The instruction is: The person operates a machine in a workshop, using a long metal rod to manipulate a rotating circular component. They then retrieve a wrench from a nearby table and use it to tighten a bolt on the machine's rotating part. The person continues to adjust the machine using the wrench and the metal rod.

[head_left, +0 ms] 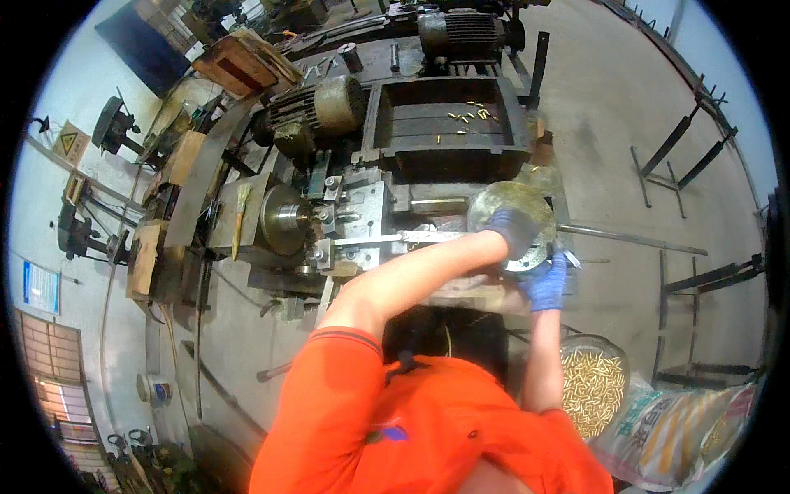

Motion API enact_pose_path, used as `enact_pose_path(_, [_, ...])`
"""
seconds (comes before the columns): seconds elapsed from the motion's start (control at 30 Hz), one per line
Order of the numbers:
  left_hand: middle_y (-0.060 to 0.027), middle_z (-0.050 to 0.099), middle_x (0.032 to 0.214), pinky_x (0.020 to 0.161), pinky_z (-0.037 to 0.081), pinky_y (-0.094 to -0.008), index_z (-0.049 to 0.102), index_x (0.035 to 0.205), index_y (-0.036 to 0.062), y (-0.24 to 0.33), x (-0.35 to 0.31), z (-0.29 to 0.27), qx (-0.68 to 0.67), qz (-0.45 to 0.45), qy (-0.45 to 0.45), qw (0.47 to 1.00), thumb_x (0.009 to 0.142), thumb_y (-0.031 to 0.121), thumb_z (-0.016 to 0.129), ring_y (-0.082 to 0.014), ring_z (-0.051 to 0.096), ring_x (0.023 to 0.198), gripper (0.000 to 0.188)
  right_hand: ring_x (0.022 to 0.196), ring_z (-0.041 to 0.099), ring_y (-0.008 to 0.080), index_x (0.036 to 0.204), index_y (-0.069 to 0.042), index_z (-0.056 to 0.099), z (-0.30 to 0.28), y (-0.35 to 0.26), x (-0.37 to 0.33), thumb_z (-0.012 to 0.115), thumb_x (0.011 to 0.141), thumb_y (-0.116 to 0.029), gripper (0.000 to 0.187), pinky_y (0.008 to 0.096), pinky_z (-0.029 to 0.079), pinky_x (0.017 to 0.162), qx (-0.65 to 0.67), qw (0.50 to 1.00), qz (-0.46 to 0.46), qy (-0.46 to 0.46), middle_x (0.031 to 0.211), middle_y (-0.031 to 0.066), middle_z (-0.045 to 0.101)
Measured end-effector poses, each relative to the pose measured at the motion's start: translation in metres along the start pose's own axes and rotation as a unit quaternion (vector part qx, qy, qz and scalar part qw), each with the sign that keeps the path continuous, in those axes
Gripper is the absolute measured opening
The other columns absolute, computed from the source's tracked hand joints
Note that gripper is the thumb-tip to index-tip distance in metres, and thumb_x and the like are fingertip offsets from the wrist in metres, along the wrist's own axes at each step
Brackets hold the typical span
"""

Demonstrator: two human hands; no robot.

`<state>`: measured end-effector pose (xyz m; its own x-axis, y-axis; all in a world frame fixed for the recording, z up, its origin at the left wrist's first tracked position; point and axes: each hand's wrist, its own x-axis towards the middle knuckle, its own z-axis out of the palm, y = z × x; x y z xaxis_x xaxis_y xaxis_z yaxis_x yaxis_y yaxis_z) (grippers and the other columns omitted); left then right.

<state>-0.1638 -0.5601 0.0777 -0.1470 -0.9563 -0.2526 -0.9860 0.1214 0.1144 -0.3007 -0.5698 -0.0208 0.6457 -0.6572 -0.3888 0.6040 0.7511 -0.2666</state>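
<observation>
My left hand (512, 228) in a blue glove rests on a round, dull metal disc (506, 206) on the right side of a grimy lathe-like machine (346, 222). My right hand (545, 284), also gloved in blue, grips the disc's lower right edge. A thin metal rod (387, 239) runs from the disc area leftwards to the machine's chuck (285, 218). Whether the disc is lifted or fixed to the machine I cannot tell. My orange sleeves fill the lower middle of the view.
A dark metal tray (448, 156) behind the machine holds several small brass pieces (473, 115). A round bowl of brass pieces (592, 391) and a printed sack (671, 428) stand at my right. Metal racks (691, 156) stand on the concrete floor.
</observation>
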Motion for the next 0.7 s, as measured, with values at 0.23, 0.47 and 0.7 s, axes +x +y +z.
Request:
enact_pose_path(0.23, [-0.0169, 0.066, 0.082, 0.069, 0.051, -0.0408, 0.070, 0.081, 0.0073, -0.016, 0.003, 0.009, 0.034, 0.068, -0.007, 0.997, 0.069, 0.011, 0.060, -0.0332, 0.065, 0.078, 0.016, 0.117, 0.048, 0.0260, 0.127, -0.014, 0.049, -0.012, 0.004, 0.012, 0.044, 0.090, -0.043, 0.047, 0.0429, 0.036, 0.100, 0.037, 0.999, 0.012, -0.029, 0.128, 0.0055, 0.052])
enact_pose_path(0.47, [-0.0143, 0.067, 0.082, 0.073, 0.051, -0.0359, 0.071, 0.082, 0.0074, -0.014, 0.003, -0.006, 0.153, 0.165, -0.060, 0.972, 0.057, 0.011, 0.071, -0.0277, 0.066, 0.082, 0.025, 0.113, 0.051, 0.0262, 0.125, -0.011, 0.050, -0.014, 0.003, 0.015, 0.046, 0.089, -0.038, 0.045, 0.0432, 0.038, 0.098, 0.055, 0.997, -0.035, -0.029, 0.125, 0.0069, 0.054])
enact_pose_path(0.7, [-0.0218, 0.063, 0.083, 0.073, 0.046, -0.0444, 0.066, 0.083, 0.0064, -0.046, 0.009, 0.012, -0.027, 0.136, -0.077, 0.987, 0.070, 0.013, 0.059, -0.0375, 0.061, 0.079, 0.017, 0.106, 0.055, 0.0255, 0.123, -0.009, 0.051, -0.010, 0.005, 0.009, 0.046, 0.091, -0.033, 0.040, 0.0403, 0.043, 0.093, 0.027, 0.998, -0.059, 0.014, 0.120, 0.0085, 0.057])
